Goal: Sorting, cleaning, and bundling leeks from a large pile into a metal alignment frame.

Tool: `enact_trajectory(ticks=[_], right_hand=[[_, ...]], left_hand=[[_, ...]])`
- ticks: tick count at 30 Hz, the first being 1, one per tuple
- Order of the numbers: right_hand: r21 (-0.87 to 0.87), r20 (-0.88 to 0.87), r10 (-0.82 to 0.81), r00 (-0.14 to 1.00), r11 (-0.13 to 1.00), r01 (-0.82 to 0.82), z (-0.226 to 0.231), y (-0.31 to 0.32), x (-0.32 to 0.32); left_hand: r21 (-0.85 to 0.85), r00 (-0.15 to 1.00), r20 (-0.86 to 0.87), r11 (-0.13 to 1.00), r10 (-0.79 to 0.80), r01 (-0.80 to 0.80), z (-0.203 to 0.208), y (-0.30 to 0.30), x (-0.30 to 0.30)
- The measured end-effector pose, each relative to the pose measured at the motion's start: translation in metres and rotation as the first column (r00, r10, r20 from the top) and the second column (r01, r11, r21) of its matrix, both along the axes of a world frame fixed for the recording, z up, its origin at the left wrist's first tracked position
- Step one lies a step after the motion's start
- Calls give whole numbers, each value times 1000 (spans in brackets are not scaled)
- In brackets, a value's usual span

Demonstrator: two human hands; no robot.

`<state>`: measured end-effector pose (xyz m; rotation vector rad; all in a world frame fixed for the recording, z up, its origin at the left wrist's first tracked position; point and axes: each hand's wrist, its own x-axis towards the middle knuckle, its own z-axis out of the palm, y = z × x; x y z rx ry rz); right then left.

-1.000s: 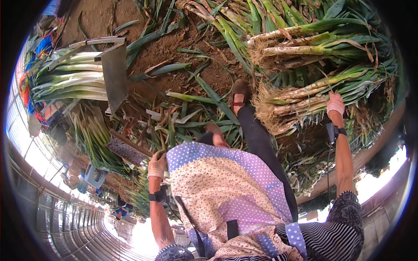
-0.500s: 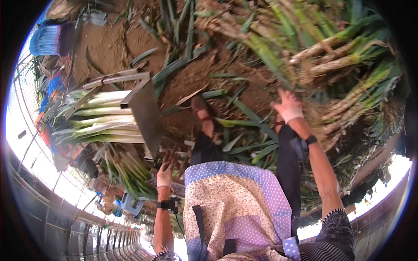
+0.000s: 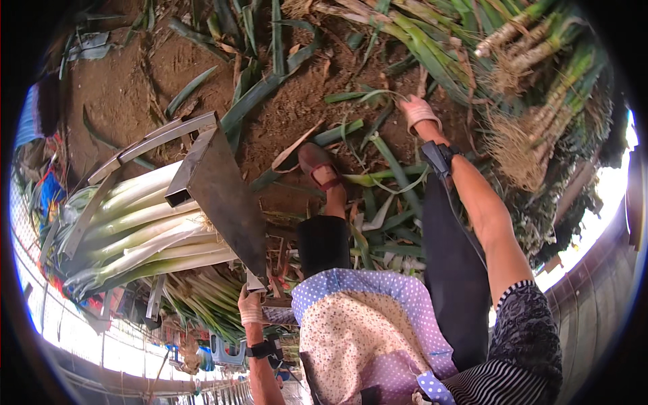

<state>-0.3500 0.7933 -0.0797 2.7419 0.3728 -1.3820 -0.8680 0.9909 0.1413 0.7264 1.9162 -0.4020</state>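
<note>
R hand [image 3: 417, 111] part-curled over soil [image 3: 111, 108], thin leaf strip [image 3: 378, 93] nr fingertips; grip unclear. L hand [image 3: 250, 307] bent at metal rack's [image 3: 233, 196] lower R corner, hold unclear. Leeks [image 3: 155, 216] lay in rack, white ends twd R edge; knock might've spilled 'em.

My cream floral apron [image 3: 364, 324] with polka-dot edging, striped top [image 3: 489, 386], dark patterned sleeve [image 3: 530, 327], black trousers [image 3: 452, 277], reddish-brown shoe [image 3: 314, 159], black wristbands [image 3: 440, 159]

The right grip [image 3: 416, 113] is over leaf-strewn soil [image 3: 290, 104], the left grip [image 3: 250, 307] at a metal rack [image 3: 231, 196] bearing leeks [image 3: 145, 219].
</note>
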Motion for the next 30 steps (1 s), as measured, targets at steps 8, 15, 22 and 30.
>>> enact_trajectory(ticks=[8,15,22,30], right_hand=[[-30,-54,354,934,934,-356,186,-6,29],[-459,-453,418,788,649,-607,268,-272,-62],[30,-13,593,805,805,-592,226,-194,-83],[-68,530,837,133,198,-978,44,126,-101]], left_hand=[[10,991,131,1000,22,-24,12,-31,14],[33,977,198,997,-74,69,31,-44,42],[34,991,101,996,-87,84,38,-31,15],[24,988,-61,989,-141,143,28,-4,-1]])
